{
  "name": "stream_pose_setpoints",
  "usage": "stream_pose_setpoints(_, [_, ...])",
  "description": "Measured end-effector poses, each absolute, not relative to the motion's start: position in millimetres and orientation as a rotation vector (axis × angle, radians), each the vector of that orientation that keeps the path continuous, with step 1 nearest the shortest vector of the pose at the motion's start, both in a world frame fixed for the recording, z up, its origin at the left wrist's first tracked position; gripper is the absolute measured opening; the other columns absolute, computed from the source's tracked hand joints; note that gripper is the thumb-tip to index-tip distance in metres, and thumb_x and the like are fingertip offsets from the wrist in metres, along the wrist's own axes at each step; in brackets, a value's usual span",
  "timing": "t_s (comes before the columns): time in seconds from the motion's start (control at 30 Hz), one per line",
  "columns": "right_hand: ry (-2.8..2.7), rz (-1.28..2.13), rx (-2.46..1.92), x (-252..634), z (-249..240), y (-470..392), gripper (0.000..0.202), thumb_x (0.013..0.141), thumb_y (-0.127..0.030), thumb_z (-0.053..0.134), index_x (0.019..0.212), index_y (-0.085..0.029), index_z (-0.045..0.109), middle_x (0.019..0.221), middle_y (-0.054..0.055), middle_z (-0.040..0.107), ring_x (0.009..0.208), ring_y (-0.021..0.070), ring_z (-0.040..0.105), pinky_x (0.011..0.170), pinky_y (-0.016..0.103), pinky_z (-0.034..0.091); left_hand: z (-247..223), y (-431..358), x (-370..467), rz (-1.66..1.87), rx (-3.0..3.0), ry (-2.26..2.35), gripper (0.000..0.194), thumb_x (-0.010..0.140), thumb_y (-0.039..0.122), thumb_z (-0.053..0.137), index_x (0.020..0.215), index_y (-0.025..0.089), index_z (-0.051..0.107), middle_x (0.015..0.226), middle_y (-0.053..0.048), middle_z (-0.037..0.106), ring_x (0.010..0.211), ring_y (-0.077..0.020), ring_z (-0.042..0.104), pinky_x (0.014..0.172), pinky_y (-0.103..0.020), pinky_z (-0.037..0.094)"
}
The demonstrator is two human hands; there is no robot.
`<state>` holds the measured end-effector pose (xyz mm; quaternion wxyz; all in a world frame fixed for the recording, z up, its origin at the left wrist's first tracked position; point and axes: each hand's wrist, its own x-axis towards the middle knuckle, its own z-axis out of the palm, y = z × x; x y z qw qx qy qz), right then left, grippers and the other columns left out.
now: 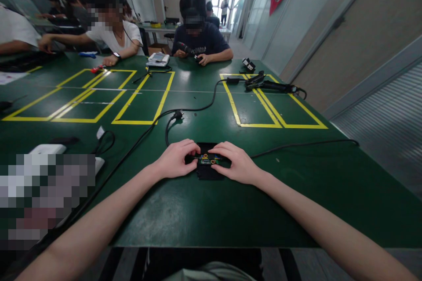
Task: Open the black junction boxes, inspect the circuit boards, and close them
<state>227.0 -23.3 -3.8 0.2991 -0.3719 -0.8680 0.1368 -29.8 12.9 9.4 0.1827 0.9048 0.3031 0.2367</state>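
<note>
A small green circuit board (205, 162) with two yellow ring-shaped parts lies over an open black plastic case (210, 174) on the green table. My left hand (178, 158) curls its thumb and fingers around the board's left end, where a dark cable meets it. From the other side, my right hand (238, 162) pinches the right end of the board, thumb below and fingers above. My fingers partly hide both ends, so the exact contact is hard to see. A black power plug (178, 115) lies just beyond my left hand.
Black cable (145, 134) runs across the green table (158, 224). A black corded tool (268, 84) lies at the back right, inside yellow tape outlines. White, partly blurred items (49, 149) sit at the left. A co-worker (201, 37) handles a dark tool opposite; another person (114, 35) reaches at the far left.
</note>
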Motion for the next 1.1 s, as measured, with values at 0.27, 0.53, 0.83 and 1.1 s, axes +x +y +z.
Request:
stream_pose_setpoints(0.27, [-2.281,0.322,-1.032,225.4,-8.3,-20.9,0.029,0.09,-0.025,0.07,0.119,-0.021,0.069,0.111,0.011,0.072,0.098,0.0256,0.066,0.085,0.042,0.057,8.4,15.6,-28.8,0.667,2.553,0.905,0.005,0.085,0.019,0.06,0.09,0.02,0.061,0.082,0.001,0.059,0.075,-0.0152,0.058,0.067,-0.025,0.045])
stream_pose_setpoints(0.53, [-2.211,0.381,-1.065,229.5,-4.2,-21.0,0.027,0.097,-0.031,0.061,0.122,-0.022,0.066,0.121,0.011,0.068,0.107,0.0248,0.067,0.091,0.04,0.057,8.5,16.7,-28.7,0.659,2.571,0.923,0.002,0.086,0.019,0.06,0.088,0.02,0.061,0.082,0.0,0.06,0.074,-0.0152,0.058,0.067,-0.025,0.045])
stream_pose_setpoints(0.83, [-2.391,0.326,-1.079,257.6,4.6,-13.2,0.002,0.091,-0.021,0.063,0.089,-0.022,0.061,0.093,0.007,0.067,0.089,0.0227,0.063,0.079,0.035,0.052,7.7,18.0,-30.3,0.642,2.572,0.947,0.004,0.09,0.02,0.057,0.09,0.02,0.062,0.087,-0.002,0.065,0.078,-0.0169,0.062,0.071,-0.027,0.049])
stream_pose_setpoints(1.1, [-2.313,0.277,-1.216,258.0,2.7,-12.7,0.023,0.106,-0.032,0.049,0.1,-0.02,0.067,0.092,0.008,0.073,0.084,0.0216,0.069,0.076,0.031,0.051,12.1,21.6,-34.5,0.566,2.517,1.021,0.028,0.106,0.036,0.041,0.109,0.02,0.063,0.1,-0.006,0.073,0.086,-0.0209,0.068,0.082,-0.032,0.053])
